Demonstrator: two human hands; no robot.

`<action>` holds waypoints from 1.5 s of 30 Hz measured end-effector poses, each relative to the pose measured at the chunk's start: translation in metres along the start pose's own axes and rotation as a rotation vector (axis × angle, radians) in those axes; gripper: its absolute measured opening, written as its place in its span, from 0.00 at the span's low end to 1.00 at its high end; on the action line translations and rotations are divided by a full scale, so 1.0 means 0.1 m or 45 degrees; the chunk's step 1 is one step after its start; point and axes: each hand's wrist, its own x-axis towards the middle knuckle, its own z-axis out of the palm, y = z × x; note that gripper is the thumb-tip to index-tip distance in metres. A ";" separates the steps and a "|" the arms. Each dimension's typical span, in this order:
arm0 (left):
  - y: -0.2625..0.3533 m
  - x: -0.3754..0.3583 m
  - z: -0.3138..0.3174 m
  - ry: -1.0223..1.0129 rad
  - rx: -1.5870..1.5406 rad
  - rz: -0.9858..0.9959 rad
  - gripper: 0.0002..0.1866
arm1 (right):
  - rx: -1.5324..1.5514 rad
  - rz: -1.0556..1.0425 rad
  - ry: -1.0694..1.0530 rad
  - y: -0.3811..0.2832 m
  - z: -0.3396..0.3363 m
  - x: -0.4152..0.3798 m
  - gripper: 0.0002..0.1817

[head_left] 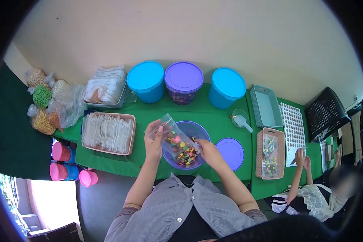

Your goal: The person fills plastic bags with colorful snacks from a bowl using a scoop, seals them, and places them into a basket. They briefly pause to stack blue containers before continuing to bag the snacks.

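My left hand (pixel 154 139) is closed on the upper left part of a clear plastic bag (pixel 168 127), which is tilted over a purple-rimmed bowl (pixel 198 126). Colourful round candies (pixel 186 156) show inside the bowl, and some are seen in or through the bag. At the bowl's right side, my right hand (pixel 207 151) has its fingers pressed together near the bag's edge; what they hold is too small to name. Beside the bowl on the right lies a round purple lid (pixel 230 154) on the green cloth.
Lidded tubs (pixel 184 78) line the wall. Left are a pink basket of clear bags (pixel 109 133) and snack sacks (pixel 42 97). A scoop (pixel 242 122) lies right of the bowl, near a basket of filled packs (pixel 270 155). A co-worker's hands (pixel 302 158) are over a sticker sheet.
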 end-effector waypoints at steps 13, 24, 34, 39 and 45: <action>0.32 -0.23 -0.42 -0.245 -0.313 -0.318 0.27 | -0.052 0.045 -0.536 0.39 0.46 0.40 0.16; 0.19 -0.42 -0.67 -0.623 -0.361 -0.661 0.46 | 0.968 0.515 -0.279 0.36 0.55 0.27 0.14; 0.02 -0.40 -0.87 -1.396 -1.001 -0.893 0.48 | 0.282 0.254 0.254 0.13 0.62 0.26 0.13; 0.03 -0.36 -0.94 -1.471 -0.841 -0.888 0.49 | 0.087 0.310 -0.073 0.35 0.79 0.40 0.13; 0.19 -0.42 -0.89 -1.434 -0.938 -0.815 0.56 | 0.727 0.662 -0.461 0.37 0.90 0.31 0.16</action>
